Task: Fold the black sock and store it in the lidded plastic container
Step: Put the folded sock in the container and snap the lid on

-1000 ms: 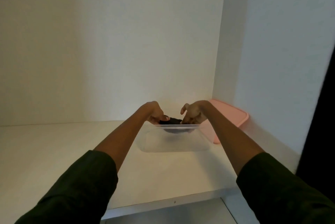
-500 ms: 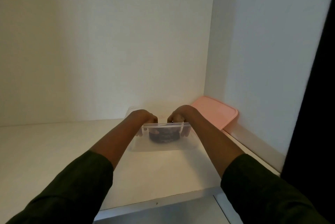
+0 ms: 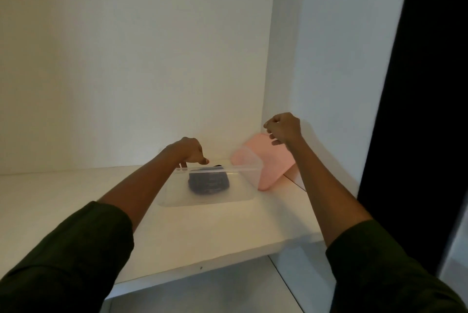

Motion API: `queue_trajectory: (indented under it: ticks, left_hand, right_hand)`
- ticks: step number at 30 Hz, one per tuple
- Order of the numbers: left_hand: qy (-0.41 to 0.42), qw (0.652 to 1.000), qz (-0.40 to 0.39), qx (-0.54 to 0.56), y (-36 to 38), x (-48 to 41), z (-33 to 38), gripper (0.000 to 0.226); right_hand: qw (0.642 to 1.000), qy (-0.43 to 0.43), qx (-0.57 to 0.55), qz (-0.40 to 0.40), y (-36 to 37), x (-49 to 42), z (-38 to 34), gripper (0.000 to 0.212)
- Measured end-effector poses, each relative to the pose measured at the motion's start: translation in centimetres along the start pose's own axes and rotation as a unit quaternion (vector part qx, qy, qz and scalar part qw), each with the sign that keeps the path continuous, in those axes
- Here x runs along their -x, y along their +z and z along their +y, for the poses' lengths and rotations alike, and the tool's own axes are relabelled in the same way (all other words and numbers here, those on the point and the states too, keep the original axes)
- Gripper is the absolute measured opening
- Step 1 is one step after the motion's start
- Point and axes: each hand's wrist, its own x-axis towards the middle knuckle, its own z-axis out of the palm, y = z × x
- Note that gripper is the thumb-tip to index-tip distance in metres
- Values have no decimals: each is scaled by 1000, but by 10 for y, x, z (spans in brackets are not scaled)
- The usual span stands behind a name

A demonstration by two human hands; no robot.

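The black sock (image 3: 209, 182) lies folded in a compact bundle inside the clear plastic container (image 3: 243, 187) on the white shelf. My left hand (image 3: 190, 153) hovers at the container's far left rim with its fingers curled down and the fingertips touching the rim. Whether it grips the rim is not visible. My right hand (image 3: 284, 127) is raised above the pink lid (image 3: 268, 160), loosely fisted with nothing in it. The lid leans tilted against the right wall, just behind the container's right end.
The white shelf (image 3: 63, 193) stretches to the left, and its front edge (image 3: 202, 264) runs across below my forearms. The back wall and the right side wall (image 3: 329, 72) close in the corner. A dark vertical panel (image 3: 417, 85) stands at the far right.
Both hands have come out of the container and left the sock inside. My right hand rose up and to the right above the pink lid. My left hand stays at the rim.
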Motion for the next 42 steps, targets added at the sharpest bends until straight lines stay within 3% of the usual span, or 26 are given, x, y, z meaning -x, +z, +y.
queue_trajectory:
  ticks: [8, 11, 14, 16, 18, 21, 24, 27, 29, 33, 38, 42]
  left_hand:
    - [42, 997, 47, 33, 10, -1, 9, 42]
    - [60, 993, 92, 32, 14, -1, 14, 37]
    - [74, 985, 152, 37, 18, 2, 17, 26]
    - [80, 976, 194, 55, 18, 6, 18, 20]
    - [82, 966, 231, 80, 14, 12, 16, 17]
    - [83, 954, 283, 61, 7, 20, 6, 18]
    - [94, 937, 335, 36, 4, 22, -12, 21]
    - [73, 910, 389, 120, 2, 23, -29, 23]
    - [56, 882, 422, 200, -3, 25, -39, 24]
    - [5, 833, 447, 328, -16, 29, -55, 29]
    - [-52, 875, 282, 391, -26, 23, -77, 53]
    - [-50, 864, 258, 429, -22, 25, -90, 26]
  right_hand:
    - [985, 64, 137, 83, -15, 39, 37, 20]
    - [979, 97, 170, 58, -10, 54, 49, 37]
    - [984, 152, 88, 14, -2, 63, 58, 44]
    - [986, 167, -27, 11, 4, 61, 65, 37]
    - [982, 172, -69, 37, 10, 52, 74, 29]
    - [977, 148, -85, 130, 13, 40, 65, 38]
    - [977, 69, -19, 203, 0, 58, 8, 34]
    - [962, -20, 28, 271, -11, 60, -31, 25]
    - [956, -41, -12, 290, -18, 57, -51, 26]
    - [975, -2, -87, 204, -19, 46, -74, 34]
    - [999, 1, -16, 29, 14, 46, -71, 35]
    - [998, 56, 6, -41, 33, 42, -62, 30]
